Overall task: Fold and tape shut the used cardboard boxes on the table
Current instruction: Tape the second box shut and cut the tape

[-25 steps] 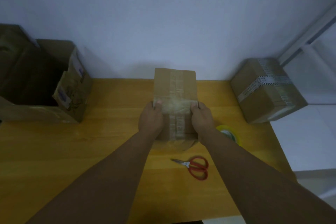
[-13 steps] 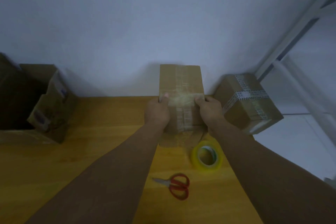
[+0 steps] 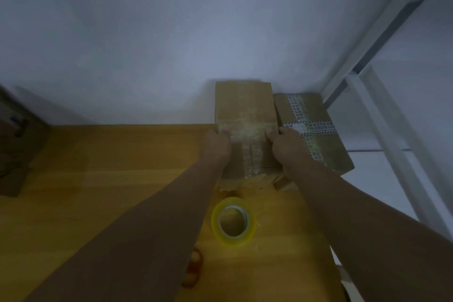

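A small taped cardboard box stands at the far side of the wooden table, against the wall. My left hand grips its left side and my right hand grips its right side, thumbs on top. Clear tape crosses its top. It touches a second sealed box with printed tape on its right. A yellow-tinted tape roll lies flat on the table just in front of the held box.
Red-handled scissors lie near the front, partly hidden by my left forearm. An open cardboard box stands at the far left edge. A white metal frame rises off the table's right side.
Both hands have carried the small box to the right and back, until it sits against the sealed box with printed tape. The view has swung right, pushing the open box to the left edge.
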